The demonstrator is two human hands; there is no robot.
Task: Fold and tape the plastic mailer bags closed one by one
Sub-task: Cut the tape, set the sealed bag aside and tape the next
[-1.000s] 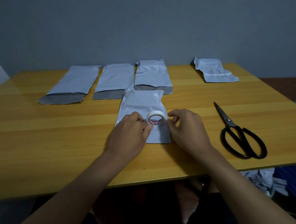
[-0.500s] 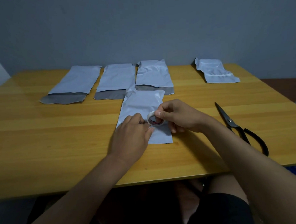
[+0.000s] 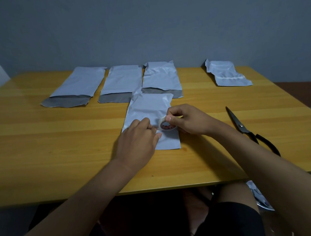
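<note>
A folded white mailer bag [image 3: 149, 109] lies in the middle of the wooden table [image 3: 46, 139]. A small roll of white tape [image 3: 166, 125] stands tilted on the bag, and my right hand [image 3: 190, 121] grips it with thumb and fingers round its rim. My left hand [image 3: 138, 145] lies on the bag just left of the roll, fingertips pressing near the tape's loose end. Three open mailer bags [image 3: 79, 85] [image 3: 122, 82] [image 3: 161, 77] lie in a row behind. A taped bag [image 3: 225, 74] lies at the far right.
Black scissors [image 3: 248, 130] lie on the table to the right of my right forearm, blades pointing away. More plastic bags [image 3: 259, 197] sit below the table's right front edge. A grey wall rises behind the table.
My right hand moved in from beside the roll and took hold of it, lifting it onto its edge. My left hand stayed on the bag beside the roll.
</note>
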